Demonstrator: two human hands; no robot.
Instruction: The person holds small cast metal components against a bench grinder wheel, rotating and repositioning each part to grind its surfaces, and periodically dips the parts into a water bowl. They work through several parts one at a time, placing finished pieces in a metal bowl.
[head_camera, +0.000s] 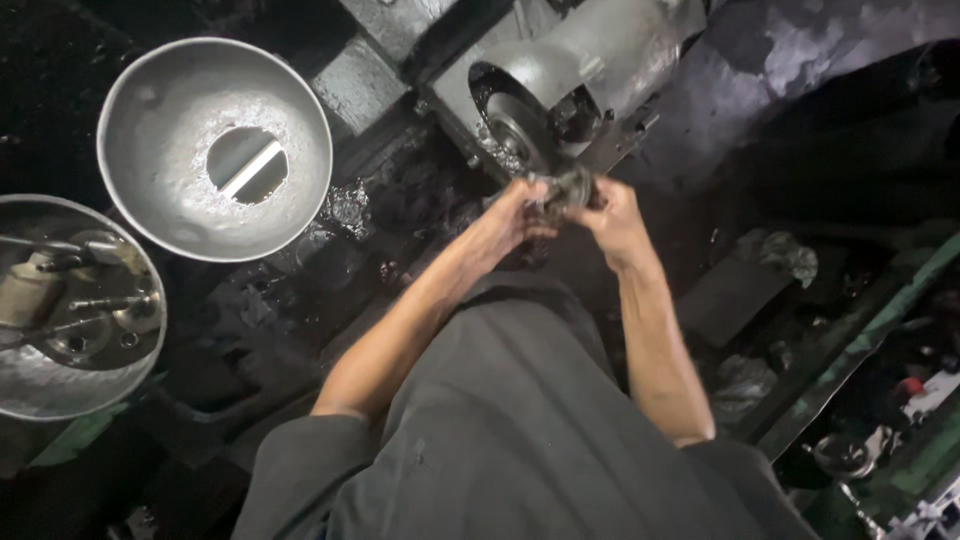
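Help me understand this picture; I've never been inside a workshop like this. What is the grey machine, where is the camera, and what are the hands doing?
The camera sits on the person's head and looks down past their grey clothing. Both bare hands, left hand and right hand, meet around a small dark metal piece, too blurred to identify. They hold it right in front of a grey metal machine with a round disc in its opening. To the left lies a shallow round metal dish with a hole in its middle. Below it, a second round metal pan holds small metal parts. The surroundings are dark and grimy.
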